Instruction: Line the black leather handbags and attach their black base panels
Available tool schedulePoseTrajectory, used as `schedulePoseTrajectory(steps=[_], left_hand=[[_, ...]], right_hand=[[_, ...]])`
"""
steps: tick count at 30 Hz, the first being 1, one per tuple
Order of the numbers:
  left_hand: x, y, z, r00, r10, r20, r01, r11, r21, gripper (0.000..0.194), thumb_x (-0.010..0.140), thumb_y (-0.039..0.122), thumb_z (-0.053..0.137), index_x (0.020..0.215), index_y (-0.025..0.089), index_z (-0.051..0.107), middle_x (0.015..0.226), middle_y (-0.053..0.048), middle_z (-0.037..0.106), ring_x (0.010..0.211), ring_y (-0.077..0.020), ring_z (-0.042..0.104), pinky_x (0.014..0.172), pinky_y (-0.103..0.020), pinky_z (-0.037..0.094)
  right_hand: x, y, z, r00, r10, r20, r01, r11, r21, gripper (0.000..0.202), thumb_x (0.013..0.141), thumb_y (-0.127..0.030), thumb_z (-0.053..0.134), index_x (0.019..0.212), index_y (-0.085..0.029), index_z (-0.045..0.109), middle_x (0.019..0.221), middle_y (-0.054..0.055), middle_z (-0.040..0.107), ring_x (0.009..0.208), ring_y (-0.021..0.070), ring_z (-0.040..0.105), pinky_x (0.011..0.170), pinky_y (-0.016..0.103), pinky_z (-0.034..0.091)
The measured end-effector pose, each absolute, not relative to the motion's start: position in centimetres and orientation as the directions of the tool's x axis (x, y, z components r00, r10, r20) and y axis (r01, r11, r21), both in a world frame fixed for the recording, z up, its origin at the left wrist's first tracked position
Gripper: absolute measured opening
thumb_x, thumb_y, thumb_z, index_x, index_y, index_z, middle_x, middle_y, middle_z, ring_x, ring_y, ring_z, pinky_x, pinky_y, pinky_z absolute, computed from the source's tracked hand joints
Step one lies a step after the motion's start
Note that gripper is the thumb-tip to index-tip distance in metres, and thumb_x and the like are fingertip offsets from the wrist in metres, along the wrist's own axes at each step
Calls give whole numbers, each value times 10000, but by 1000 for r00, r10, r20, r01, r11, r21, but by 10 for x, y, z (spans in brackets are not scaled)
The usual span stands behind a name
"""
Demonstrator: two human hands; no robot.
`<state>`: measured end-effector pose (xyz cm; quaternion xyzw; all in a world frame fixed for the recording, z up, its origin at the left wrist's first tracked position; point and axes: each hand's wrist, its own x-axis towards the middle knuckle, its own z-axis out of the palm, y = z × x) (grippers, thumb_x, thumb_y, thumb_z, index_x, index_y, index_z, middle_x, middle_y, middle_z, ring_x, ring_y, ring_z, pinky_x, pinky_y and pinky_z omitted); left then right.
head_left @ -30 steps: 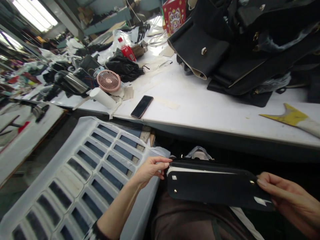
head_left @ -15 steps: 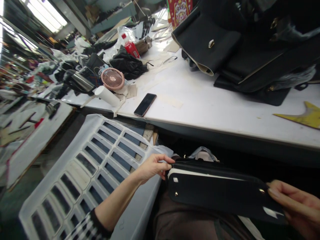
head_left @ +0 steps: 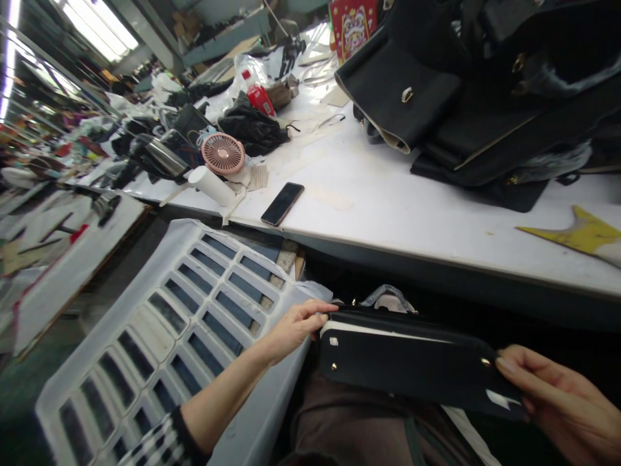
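Black panel (head_left: 407, 366) — smooth, matt, leather-like; its 2 studs (head_left: 485, 362) — shiny metal; phone screen (head_left: 283, 203) glossy.

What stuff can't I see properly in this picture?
All in the head view:
Black piece: its back is hidden, turned away from the camera.
Right hand: the wrist side is cut off by the right edge.
Yellow piece: cut off by the right edge.
Red box: its top is cut off by the top edge.
Red bottle: label writing too small to read.

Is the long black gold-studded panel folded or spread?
Spread: the panel stretches lengthwise between the left hand and right hand, no fold visible.
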<state>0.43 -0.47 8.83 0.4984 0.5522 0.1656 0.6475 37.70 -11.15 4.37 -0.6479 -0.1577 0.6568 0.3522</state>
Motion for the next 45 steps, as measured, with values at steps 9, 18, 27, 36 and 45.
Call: schedulePoseTrajectory(steps=[9, 18, 27, 36, 45], left_hand=[[-2, -3, 79, 376, 710, -596, 237, 548, 802, 427, 776, 279, 666, 1189, 174, 704, 930, -61, 726, 706, -129, 533, 638, -229, 372], [4, -2, 80, 309, 735, -604, 310, 522, 794, 415, 719, 249, 620, 1105, 169, 749, 768, -35, 707, 592, -121, 505, 567, -226, 380], [8, 6, 82, 293, 725, -623, 359, 520, 775, 374, 717, 316, 673, 1040, 156, 772, 728, -51, 700, 546, -113, 497, 531, -232, 386], [10, -3, 81, 266, 765, -587, 352, 490, 798, 414, 740, 333, 664, 1105, 158, 745, 740, -30, 698, 570, -110, 493, 533, -224, 322], [10, -8, 73, 298, 771, -563, 188, 530, 827, 364, 717, 255, 663, 1051, 153, 763, 774, -35, 711, 618, -113, 508, 558, -227, 332]], right_hand=[[374, -109, 53, 21, 694, -719, -290, -684, -669, 365, 733, -519, 767, 663, -197, 612, 643, -20, 445, 571, 114, 339, 481, 219, 366], [372, -108, 57, 35, 710, -703, -262, -672, -692, 403, 722, -559, 762, 660, -191, 612, 661, -12, 460, 587, 118, 342, 479, 215, 376], [370, -107, 64, 27, 708, -706, -281, -672, -685, 420, 710, -567, 771, 659, -191, 592, 651, -20, 450, 581, 116, 337, 474, 214, 367], [368, -109, 67, 46, 741, -669, -273, -635, -722, 388, 767, -506, 757, 674, -177, 575, 670, -20, 455, 603, 109, 337, 499, 203, 350], [371, -113, 49, 51, 792, -608, -257, -578, -774, 388, 739, -512, 771, 719, -186, 562, 675, -18, 475, 589, 115, 377, 490, 219, 366]])
